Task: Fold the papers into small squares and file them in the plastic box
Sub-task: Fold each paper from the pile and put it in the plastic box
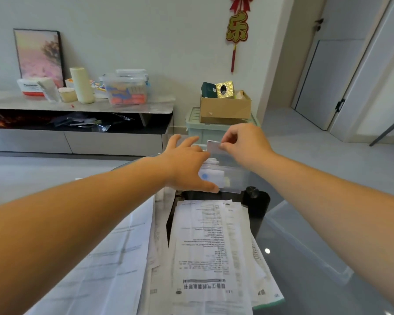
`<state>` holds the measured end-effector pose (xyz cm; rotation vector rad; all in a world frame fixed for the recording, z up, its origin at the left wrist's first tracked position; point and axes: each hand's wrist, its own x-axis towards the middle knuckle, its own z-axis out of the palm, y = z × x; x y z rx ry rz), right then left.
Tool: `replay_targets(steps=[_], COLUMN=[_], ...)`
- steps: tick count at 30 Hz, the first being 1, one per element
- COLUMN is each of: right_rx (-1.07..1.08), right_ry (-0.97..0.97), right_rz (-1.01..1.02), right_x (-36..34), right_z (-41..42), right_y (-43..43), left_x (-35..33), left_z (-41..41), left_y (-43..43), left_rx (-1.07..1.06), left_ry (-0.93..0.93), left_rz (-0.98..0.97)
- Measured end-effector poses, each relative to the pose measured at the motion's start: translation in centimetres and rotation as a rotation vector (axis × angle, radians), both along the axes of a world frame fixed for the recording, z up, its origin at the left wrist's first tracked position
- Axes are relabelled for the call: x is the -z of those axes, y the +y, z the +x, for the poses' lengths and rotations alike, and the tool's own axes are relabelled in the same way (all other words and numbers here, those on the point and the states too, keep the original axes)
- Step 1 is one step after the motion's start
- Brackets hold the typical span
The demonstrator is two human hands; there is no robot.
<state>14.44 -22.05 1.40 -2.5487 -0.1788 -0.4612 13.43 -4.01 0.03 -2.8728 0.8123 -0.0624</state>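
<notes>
Glass surface (309, 276), head view.

- Plastic box (236, 178): clear, at 12 o'clock of the paper stack (210, 246) and close to the far curved rim of the surface. Its long axis appears to run 9-to-3. Folded pieces already inside (212, 175); one shows a blue dot.
- Left hand (187, 165): fingers straight and spread over the box's 9 o'clock end, with the thumb tip against the near wall. It holds nothing.
- Right hand (245, 144): fingertips pinch the folded paper square (213, 146) at its 3 o'clock edge. The square is above the box opening, clear of the rim, face toward the camera, long axis roughly 9-to-3.
- Paper stack: long axis 12-to-6, printed title at the 6 o'clock end and upside-down to the viewer. Its far edge stops just short of the box.
- Large creased sheet (114, 258): at 8 o'clock, its edge overlapping the stack.
- Black round-topped object (256, 200): at 5 o'clock of the box, just beside the stack's far right corner. Cannot tell whether it is on or under the glass.
- Open room: bare glass from 2 to 5 o'clock of the stack.
</notes>
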Motion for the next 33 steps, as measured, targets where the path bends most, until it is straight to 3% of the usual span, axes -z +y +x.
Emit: replay_targets(steps=[21, 26, 33], right_rx=[-0.006, 0.020, 0.013], right_ry=[0.022, -0.057, 0.028], right_rz=[-0.255, -0.228, -0.246], right_x=[1.4, 1.7, 1.7], right_z=[2.1, 2.2, 2.7], right_y=[1.1, 1.1, 0.9], left_x=[1.2, 1.4, 1.3], left_z=[1.0, 1.1, 1.2], left_y=[-0.4, -0.4, -0.6], left_rx=[-0.025, -0.026, -0.034], left_ry=[0.054, 0.048, 0.055], left_rz=[-0.011, -0.026, -0.019])
